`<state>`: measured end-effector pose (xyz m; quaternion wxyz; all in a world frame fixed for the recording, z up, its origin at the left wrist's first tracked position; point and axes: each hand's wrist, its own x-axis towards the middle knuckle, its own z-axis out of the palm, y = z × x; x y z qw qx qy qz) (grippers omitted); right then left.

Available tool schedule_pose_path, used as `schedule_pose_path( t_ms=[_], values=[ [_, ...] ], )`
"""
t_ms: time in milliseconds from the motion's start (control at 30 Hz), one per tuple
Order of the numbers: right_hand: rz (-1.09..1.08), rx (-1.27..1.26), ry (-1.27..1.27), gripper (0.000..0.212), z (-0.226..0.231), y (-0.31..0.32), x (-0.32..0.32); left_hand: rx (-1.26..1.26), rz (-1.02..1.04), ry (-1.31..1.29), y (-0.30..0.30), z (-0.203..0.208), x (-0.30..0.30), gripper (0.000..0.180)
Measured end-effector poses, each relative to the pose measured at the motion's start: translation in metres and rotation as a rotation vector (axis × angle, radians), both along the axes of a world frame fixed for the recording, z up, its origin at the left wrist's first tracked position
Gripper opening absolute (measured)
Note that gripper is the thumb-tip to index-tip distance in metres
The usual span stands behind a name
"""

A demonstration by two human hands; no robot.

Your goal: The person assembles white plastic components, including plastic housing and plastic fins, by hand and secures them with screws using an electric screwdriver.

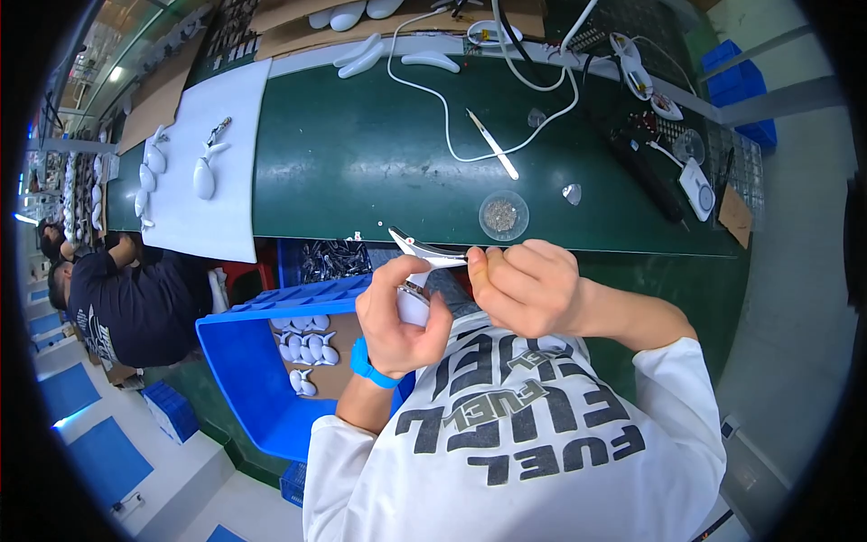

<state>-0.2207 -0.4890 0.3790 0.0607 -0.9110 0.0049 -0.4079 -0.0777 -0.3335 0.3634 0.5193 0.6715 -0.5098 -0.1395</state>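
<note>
My left hand (404,312) is closed around a white plastic housing (414,305), with a rounded body and a curved arm that shows a dark, open inside. Against the tip of this arm, my right hand (526,285) is curled tight, thumb and forefinger pressed together. A small dark bit shows at those fingertips; what they pinch is mostly hidden. Both hands are just in front of the green bench's (352,163) near edge. Beyond them, a clear round dish (503,216) holds many tiny metal pieces. White-handled tweezers (493,144) lie farther back beside a white cable (442,104).
Left of my lap, a blue crate (237,379) holds several white housings (307,348). A dark bin of black parts (334,260) sits under the bench. White foam sheet (203,172) bears more housings. A black tool (646,176) lies right. Another person (135,298) sits at left.
</note>
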Motion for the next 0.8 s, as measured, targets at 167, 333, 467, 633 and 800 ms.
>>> schedule_pose_path(
  t_ms=[167,333,467,633,800],
  values=[
    [0.033,0.145,0.204,0.021,0.003,-0.008,-0.003,0.061,0.070,0.039,-0.005,-0.008,0.002,0.053],
    [0.006,0.459,0.112,0.025,-0.015,-0.006,-0.006,0.037,0.059,0.134,-0.008,-0.021,0.000,0.056],
    [-0.142,0.610,0.028,0.020,-0.018,-0.010,-0.021,0.010,0.065,0.214,-0.007,-0.021,-0.003,0.055],
    [-0.551,0.689,0.111,0.011,-0.058,-0.064,-0.074,-0.078,0.081,0.111,-0.005,-0.023,-0.002,0.059],
    [-0.798,0.465,0.270,0.010,-0.082,-0.098,-0.119,-0.149,0.047,0.132,-0.003,-0.028,-0.001,0.059]
  ],
)
